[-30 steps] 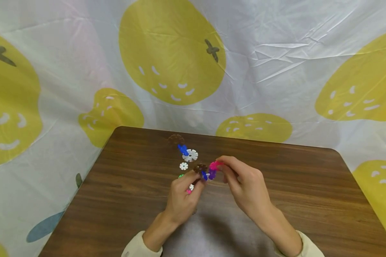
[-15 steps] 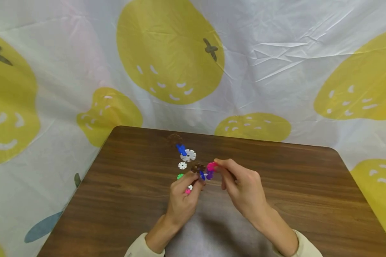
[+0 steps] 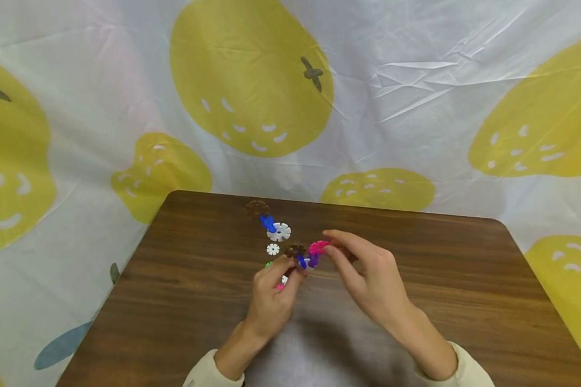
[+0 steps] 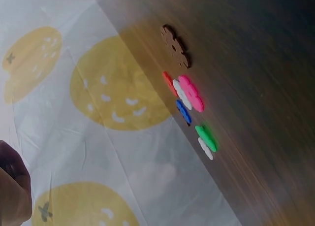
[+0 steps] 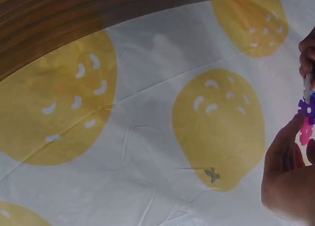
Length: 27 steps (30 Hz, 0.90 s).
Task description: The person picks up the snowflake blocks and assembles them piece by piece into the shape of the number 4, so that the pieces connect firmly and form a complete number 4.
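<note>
Above the table, a small chain of notched snowflake discs is held between two hands. My left hand (image 3: 271,303) pinches its left end, where a brown disc (image 3: 295,250) and a blue disc (image 3: 302,262) show at the fingertips. A white disc (image 5: 307,88) sits at the left fingers in the right wrist view. Further right, a purple disc (image 3: 312,261) joins a pink disc (image 3: 318,247). My right hand (image 3: 380,279) pinches the pink disc by its right side between thumb and index finger. Fingers partly cover the joints.
On the table (image 3: 440,269) behind the left hand lie a brown disc (image 3: 257,208), a blue one (image 3: 268,223), a large white one (image 3: 278,231) and a small white one (image 3: 273,249). A green disc (image 4: 205,138) lies among others. Fruit-printed cloth (image 3: 358,107) hangs behind.
The pink disc has tilted a little, and my right index finger has lifted slightly over it. My left hand keeps its hold on the chain. The head view has shifted slightly.
</note>
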{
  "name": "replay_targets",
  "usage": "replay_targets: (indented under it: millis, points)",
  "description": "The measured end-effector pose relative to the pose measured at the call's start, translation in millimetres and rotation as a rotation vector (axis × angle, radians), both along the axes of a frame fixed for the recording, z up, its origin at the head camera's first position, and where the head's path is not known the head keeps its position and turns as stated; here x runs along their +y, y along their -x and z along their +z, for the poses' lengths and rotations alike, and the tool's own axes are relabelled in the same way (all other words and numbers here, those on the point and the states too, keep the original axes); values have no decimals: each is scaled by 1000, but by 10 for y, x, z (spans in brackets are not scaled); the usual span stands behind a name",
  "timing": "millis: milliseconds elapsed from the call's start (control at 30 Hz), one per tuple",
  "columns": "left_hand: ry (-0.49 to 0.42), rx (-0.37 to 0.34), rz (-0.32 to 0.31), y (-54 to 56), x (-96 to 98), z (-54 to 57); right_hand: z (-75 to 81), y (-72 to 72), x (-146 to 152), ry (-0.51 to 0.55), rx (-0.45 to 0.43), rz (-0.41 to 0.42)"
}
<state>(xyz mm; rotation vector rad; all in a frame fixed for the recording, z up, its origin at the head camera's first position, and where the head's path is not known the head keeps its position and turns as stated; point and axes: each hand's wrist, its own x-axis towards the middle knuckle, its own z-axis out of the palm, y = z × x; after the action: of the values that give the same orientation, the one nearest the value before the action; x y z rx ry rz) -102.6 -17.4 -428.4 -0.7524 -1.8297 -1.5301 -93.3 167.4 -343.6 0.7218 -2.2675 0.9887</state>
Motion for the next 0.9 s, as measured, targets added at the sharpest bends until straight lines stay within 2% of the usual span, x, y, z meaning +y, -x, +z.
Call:
replay_targets:
  millis: [200, 367, 533, 900]
  points:
    - [-4, 2, 15, 9, -32, 5, -28, 14, 100, 17, -8, -63]
    - [-6, 25, 43, 25, -83, -1, -156, 23, 189, -22, -109, -108]
    - [6, 28, 67, 31, -124, 2, -404, 53, 255, -90, -228, -133]
    - [22, 38, 93, 35, -141, 4, -1018, 193, 262, -186, -345, -104]
